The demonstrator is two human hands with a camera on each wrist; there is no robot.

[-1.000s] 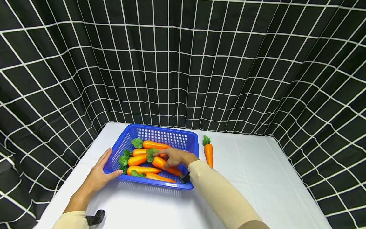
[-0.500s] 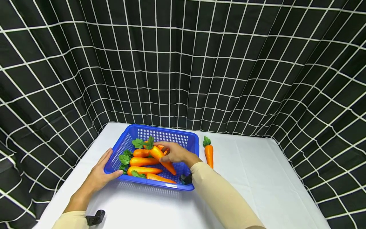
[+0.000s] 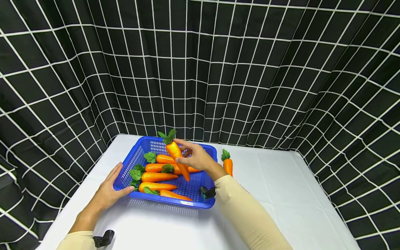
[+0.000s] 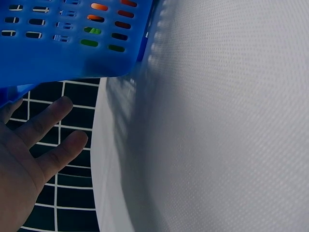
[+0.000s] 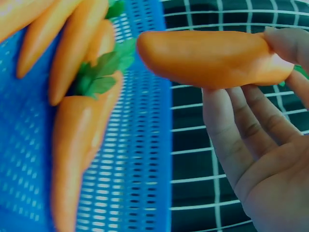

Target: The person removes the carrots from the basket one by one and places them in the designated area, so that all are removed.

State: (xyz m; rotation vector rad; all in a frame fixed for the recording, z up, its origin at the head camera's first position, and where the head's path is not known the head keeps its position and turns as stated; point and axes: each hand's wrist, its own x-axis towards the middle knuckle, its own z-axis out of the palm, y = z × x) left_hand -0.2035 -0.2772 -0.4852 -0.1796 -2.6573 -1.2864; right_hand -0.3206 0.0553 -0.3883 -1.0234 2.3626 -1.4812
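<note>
My right hand (image 3: pixel 197 157) pinches an orange carrot (image 3: pixel 175 151) with green leaves between thumb and fingers, held above the blue plastic basket (image 3: pixel 147 195). In the right wrist view that carrot (image 5: pixel 207 58) lies sideways across the fingertips, its leaves mostly hidden behind the hand. Several more carrots (image 3: pixel 159 177) rest inside the basket, leaves mostly to the left. My left hand (image 3: pixel 106 192) touches the basket's left corner, thumb at the front rim and fingers stretched along the left side. The left wrist view shows those fingers (image 4: pixel 63 152) straight and spread beside the basket wall (image 4: pixel 53 55).
A single carrot (image 3: pixel 228 167) lies on the white table (image 3: pixel 281 194) just right of the basket, partly behind the right forearm. Black curtains (image 3: pixel 193 69) with a white grid stand behind the table and on both sides.
My right hand has lifted one carrot up out of the basket, tilting it more upright. The left hand and the basket stay in place.
</note>
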